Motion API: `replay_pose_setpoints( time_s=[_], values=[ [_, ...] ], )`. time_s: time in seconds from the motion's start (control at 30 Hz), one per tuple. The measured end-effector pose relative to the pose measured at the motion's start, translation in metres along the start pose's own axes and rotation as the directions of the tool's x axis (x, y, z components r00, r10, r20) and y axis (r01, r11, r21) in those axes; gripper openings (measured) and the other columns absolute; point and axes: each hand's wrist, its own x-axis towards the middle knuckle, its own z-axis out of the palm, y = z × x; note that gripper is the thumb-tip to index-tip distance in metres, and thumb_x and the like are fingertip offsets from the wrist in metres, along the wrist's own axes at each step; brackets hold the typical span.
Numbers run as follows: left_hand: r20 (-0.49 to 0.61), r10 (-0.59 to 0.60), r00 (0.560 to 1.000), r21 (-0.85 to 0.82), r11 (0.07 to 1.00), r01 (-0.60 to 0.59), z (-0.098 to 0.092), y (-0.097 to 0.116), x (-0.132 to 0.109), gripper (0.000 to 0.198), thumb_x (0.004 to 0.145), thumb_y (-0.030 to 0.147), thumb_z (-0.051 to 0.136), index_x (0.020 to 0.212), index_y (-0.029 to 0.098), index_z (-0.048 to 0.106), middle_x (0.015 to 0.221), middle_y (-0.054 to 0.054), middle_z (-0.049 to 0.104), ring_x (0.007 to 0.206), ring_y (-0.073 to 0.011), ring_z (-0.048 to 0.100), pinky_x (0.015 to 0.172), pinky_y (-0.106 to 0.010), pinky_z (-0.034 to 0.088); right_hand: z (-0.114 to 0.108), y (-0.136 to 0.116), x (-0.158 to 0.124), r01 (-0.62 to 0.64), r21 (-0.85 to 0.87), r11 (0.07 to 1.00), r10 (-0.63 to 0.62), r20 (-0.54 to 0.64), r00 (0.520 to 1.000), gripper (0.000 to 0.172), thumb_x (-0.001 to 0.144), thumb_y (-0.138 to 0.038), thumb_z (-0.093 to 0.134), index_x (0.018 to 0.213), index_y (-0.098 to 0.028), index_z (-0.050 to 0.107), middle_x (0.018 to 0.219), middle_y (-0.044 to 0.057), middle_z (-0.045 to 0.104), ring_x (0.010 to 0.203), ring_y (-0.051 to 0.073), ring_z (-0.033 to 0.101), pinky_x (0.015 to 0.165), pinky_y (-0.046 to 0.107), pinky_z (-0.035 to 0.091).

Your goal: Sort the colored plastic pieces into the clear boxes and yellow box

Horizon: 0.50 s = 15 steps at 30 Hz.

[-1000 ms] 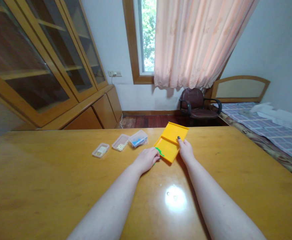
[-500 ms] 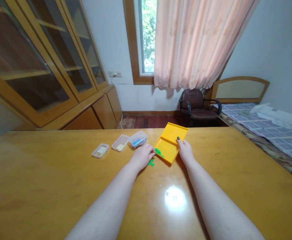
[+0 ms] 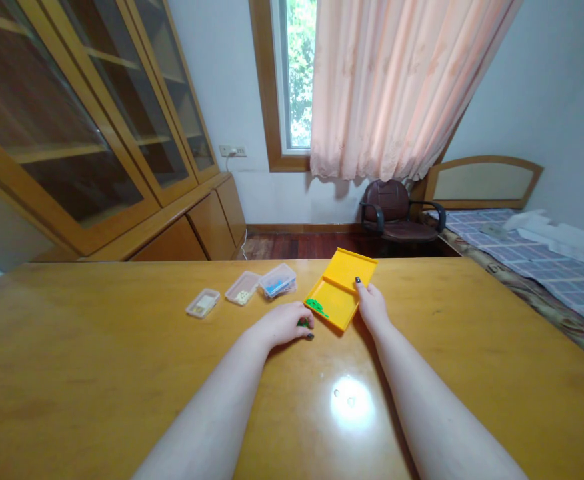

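Note:
An open yellow plastic box point(image 3: 333, 298) lies on the wooden table point(image 3: 122, 373), its lid point(image 3: 351, 267) hinged back. Small green pieces point(image 3: 317, 307) sit in its near left corner. My right hand point(image 3: 371, 303) holds the box's right edge, the thumb on the rim. My left hand point(image 3: 286, 323) rests on the table just left of the box, fingers curled down over a few green pieces point(image 3: 303, 323) lying on the tabletop. Whether it grips them is hidden.
Three small clear lidded containers point(image 3: 202, 303) point(image 3: 243, 288) point(image 3: 277, 280) stand in a row left of the yellow box. Beyond the table are a glass-door cabinet point(image 3: 87, 133), a dark office chair point(image 3: 395, 213), a bed point(image 3: 537, 253) and a curtained window.
My left hand has drawn back from the box's near left corner toward me and now covers the green pieces on the table. My right hand stays on the box.

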Motion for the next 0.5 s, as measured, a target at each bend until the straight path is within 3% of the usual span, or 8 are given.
replay_pose_setpoints(
  time_s=[0.2, 0.5],
  values=[
    [0.016, 0.021, 1.0, -0.006, 1.0, -0.021, 0.0019, -0.0052, 0.0013, 0.019, 0.067, 0.026, 0.066, 0.086, 0.024, 0.064, 0.091, 0.0, 0.06, 0.083, -0.0145, 0.055, 0.073, -0.022, 0.042, 0.0003, 0.0026, 0.002, -0.003, 0.008, 1.0, 0.002, 0.002, 1.0, 0.048, 0.063, -0.057, 0.059, 0.086, -0.014, 0.062, 0.094, 0.01, 0.068, 0.085, 0.026, 0.063, 0.071, 0.034, 0.05],
    [0.02, -0.04, 0.999, 0.02, 0.999, 0.04, 0.0013, -0.0017, 0.0029, 0.007, 0.069, 0.025, 0.062, 0.075, 0.02, 0.063, 0.085, 0.0, 0.062, 0.078, -0.014, 0.056, 0.069, -0.022, 0.042, -0.0003, 0.0037, 0.0028, -0.001, 0.01, 1.0, 0.001, -0.013, 1.0, 0.048, 0.062, -0.055, 0.061, 0.085, -0.013, 0.063, 0.09, 0.01, 0.068, 0.083, 0.026, 0.063, 0.07, 0.034, 0.05]
  ],
)
